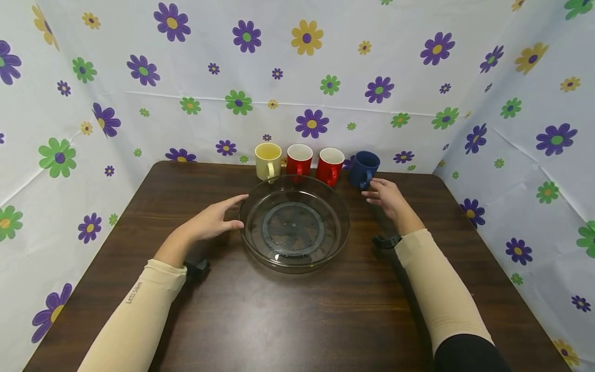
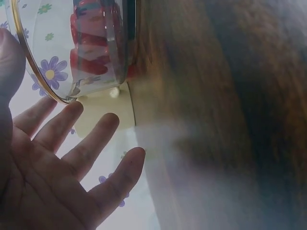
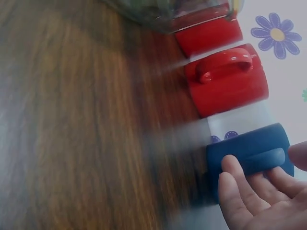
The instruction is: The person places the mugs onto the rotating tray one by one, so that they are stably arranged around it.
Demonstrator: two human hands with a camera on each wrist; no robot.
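Observation:
A large smoky glass bowl (image 1: 294, 261) sits mid-table in front of a row of mugs. At its left rim is my left hand (image 1: 209, 219), thumb and fingers spread apart; in the left wrist view the fingertips are right at the glass. On the right my right hand (image 1: 388, 199) reaches to the blue mug (image 1: 364, 168), last in the row. The right wrist view shows its fingers (image 3: 233, 165) loosely extended at the mug's handle (image 3: 261, 161), with the thumb apart at the side. The blue mug stands upright, its handle facing me.
Left of the blue mug stand a red mug (image 1: 330, 166), another red mug (image 1: 299, 157) with a white inside, and a yellow mug (image 1: 268, 160). The dark wooden table (image 1: 297, 320) ends behind them at a flowered curtain (image 1: 195, 72), which also hangs along both sides.

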